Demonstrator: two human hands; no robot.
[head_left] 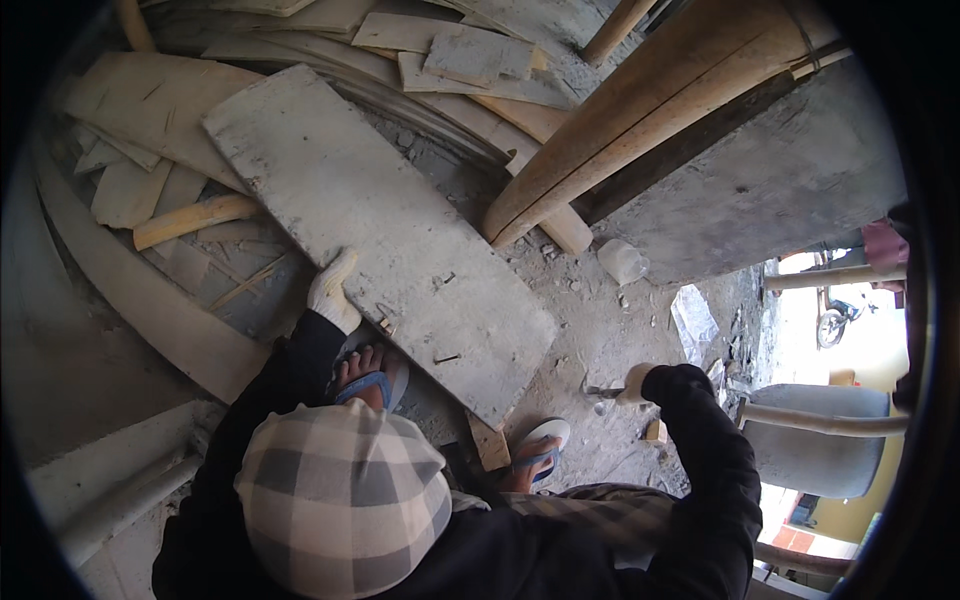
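Note:
A long, pale, dust-covered board (400, 240) lies slantwise in front of me, with bent nails (447, 358) sticking up from its near half. My left hand (335, 293), in a whitish glove, grips the board's left edge. A small piece of wood (387, 326) sits at that same edge, beside the hand. Off to the right, away from the board, my right hand (635, 384) is closed round a short dark metal tool (603, 392); its far end is too small to tell the kind. Beneath the board's near end is a wood block (488, 442).
Loose planks and plywood scraps (160, 105) pile up at the far left. A thick wooden pole (640, 110) leans beside a grey slab (770, 180) at the far right. Plastic litter (692, 322) lies on the dusty ground. My sandalled feet (540, 452) flank the board's near end.

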